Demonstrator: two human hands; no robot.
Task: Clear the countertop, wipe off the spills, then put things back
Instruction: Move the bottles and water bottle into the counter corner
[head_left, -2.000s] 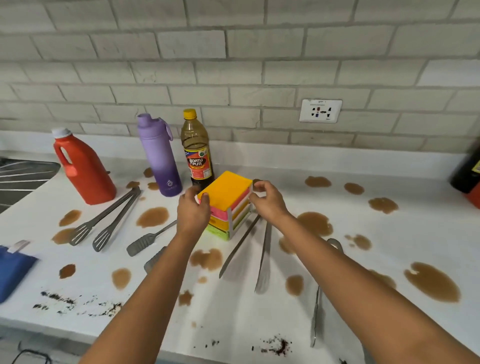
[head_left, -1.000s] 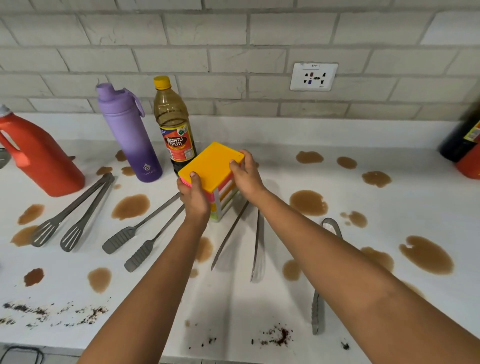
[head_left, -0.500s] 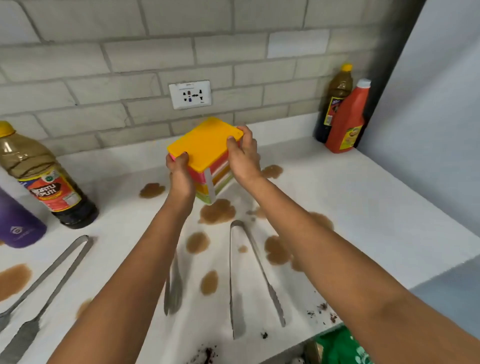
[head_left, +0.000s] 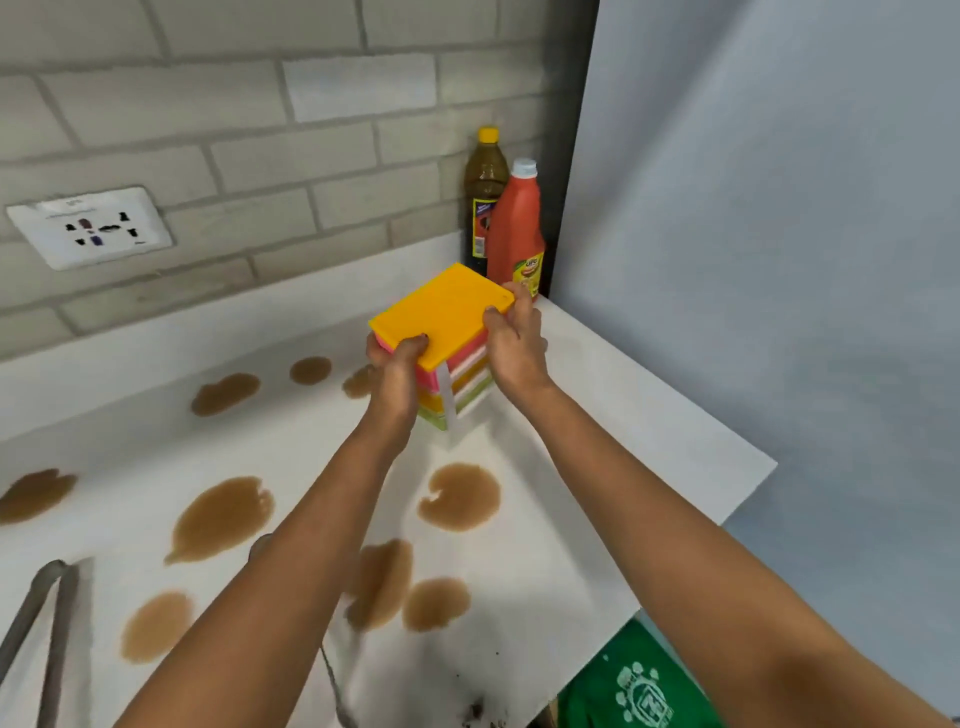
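Both hands clamped on stacked colour box set (head_left: 441, 322): left hand (head_left: 397, 376) grips near corner, right hand (head_left: 511, 343) far side. Held above white countertop (head_left: 597, 431), nr red sauce bottle (head_left: 517, 234) at corner. Brown spills (head_left: 460, 496) below.

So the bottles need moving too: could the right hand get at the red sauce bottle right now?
Probably not yet: the right hand and left hand both grip the colourful stack. The red sauce bottle stands just behind, otherwise unobstructed.

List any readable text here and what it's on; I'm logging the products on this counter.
"UFC": on the red bottle's label; the smaller print below it is too blurred to read.
Dark bottle label: too blurred to read.
Wall socket: faint marking at its top, too small to read.
Green cloth at the bottom: white round emblem, unreadable.
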